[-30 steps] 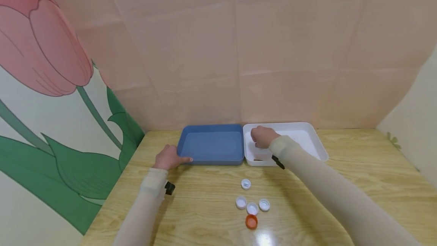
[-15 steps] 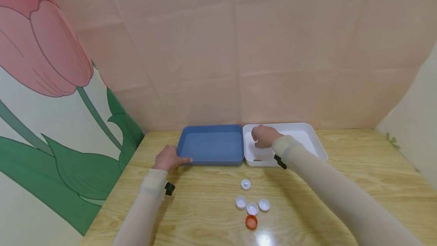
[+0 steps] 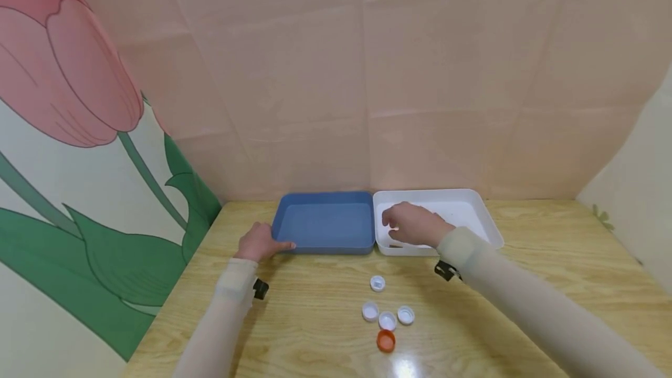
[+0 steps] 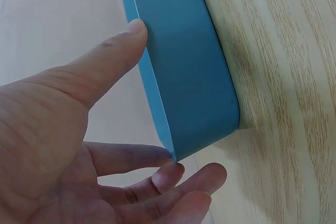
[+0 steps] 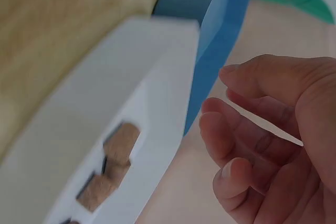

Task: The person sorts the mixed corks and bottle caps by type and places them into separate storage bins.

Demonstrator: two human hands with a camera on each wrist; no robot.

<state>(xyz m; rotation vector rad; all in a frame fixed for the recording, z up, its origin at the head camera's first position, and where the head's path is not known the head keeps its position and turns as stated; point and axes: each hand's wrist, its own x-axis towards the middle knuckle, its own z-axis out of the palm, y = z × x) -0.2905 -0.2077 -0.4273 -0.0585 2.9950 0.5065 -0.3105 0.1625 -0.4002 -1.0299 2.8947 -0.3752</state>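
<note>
My left hand [image 3: 257, 242] lies at the near left corner of a shallow blue tray [image 3: 325, 223]. In the left wrist view its straight thumb [image 4: 137, 29] rests on the rim, and the index finger meets the corner while the other fingers hang loosely beside it. Above the left part of a white tray [image 3: 469, 217], my right hand [image 3: 412, 223] has loosely bent fingers, thumb apart from them, and nothing between. Small brown pieces [image 5: 122, 142] with dark edges lie inside the white tray along its near wall; the right hand covers part of that tray in the head view.
The two trays stand side by side at the back of the wooden table, against a pinkish sheet. Nearer lie several white bottle caps [image 3: 387, 321] and an orange cap [image 3: 385, 341]. A wall with a painted tulip [image 3: 68, 63] borders the left side.
My right hand has drawn back a little to the right and toward me over the white tray, and its fingers have loosened from a tighter curl. The left hand stays put.
</note>
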